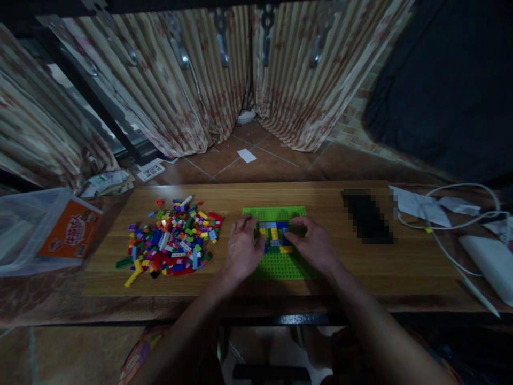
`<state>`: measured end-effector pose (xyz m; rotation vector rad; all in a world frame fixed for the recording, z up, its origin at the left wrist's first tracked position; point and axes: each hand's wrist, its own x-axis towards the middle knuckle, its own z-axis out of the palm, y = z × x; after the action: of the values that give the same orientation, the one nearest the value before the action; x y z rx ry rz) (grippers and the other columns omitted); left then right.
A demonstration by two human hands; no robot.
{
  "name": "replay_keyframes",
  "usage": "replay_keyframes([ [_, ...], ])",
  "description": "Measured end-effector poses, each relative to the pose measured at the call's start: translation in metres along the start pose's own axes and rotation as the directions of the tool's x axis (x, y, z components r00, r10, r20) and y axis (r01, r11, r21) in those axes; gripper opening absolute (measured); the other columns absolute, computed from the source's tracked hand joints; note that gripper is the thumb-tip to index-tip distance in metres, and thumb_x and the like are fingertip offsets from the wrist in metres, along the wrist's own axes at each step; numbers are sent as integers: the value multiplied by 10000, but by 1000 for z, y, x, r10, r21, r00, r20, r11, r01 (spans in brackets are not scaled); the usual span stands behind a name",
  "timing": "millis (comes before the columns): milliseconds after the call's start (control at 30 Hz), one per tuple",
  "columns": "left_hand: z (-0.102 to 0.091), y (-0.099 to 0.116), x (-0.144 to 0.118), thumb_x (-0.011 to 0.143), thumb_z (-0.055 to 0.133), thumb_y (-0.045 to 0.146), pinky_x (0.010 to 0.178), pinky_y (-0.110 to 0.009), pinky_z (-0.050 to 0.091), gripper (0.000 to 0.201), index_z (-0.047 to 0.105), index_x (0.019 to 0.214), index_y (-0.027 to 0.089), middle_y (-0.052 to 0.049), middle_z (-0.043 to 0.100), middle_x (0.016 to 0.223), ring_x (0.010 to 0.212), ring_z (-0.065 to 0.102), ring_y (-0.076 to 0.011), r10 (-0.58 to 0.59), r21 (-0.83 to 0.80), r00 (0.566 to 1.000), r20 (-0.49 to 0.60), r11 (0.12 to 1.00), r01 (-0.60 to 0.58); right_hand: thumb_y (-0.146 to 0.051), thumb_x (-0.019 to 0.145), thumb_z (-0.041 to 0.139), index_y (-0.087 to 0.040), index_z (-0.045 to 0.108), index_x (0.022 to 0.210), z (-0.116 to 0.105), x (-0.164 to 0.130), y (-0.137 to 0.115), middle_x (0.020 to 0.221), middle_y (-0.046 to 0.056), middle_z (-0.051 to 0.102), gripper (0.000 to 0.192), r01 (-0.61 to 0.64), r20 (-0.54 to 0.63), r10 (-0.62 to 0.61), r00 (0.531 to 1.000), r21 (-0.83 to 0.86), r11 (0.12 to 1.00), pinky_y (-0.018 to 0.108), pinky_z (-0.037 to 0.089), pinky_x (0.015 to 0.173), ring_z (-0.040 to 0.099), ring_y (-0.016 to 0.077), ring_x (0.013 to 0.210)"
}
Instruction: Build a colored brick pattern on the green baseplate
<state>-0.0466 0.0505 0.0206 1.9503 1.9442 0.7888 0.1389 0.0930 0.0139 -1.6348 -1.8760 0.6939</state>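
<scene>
Green baseplate (280, 266) carries a brick build (274, 235) running left-right, left hand (242, 248) and right hand (315, 246) loosely curled against its ends.

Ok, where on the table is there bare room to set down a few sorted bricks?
Bare wood lies between the green baseplate and the dark blurred object, and along the table's front edge below the loose brick pile. A narrower strip separates pile and left hand. The right end is crowded with white cable and papers.
</scene>
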Motion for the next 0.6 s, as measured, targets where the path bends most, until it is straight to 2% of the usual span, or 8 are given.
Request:
replay_keyframes([
  [300,5,9,-2,795,630,289,1066,-435,369,518,497,1273,142,-129,520,1313,1227,460,-267,-57,-1,996,69,998,58,-286,686,692,-181,627,1032,3,-4,-5,1058,92,629,368,-1,53,6,999,-88,996,452,430,928,566,268,1040],
  [600,8,13,-1,776,657,266,1055,-403,380,491,538,1236,141,-111,554,1283,1195,476,-261,-94,-13,995,43,995,95,-291,682,692,-195,637,1012,4,-2,-8,1040,83,621,348,-31,76,41,996,-129,991,438,429,895,554,272,1026],
])
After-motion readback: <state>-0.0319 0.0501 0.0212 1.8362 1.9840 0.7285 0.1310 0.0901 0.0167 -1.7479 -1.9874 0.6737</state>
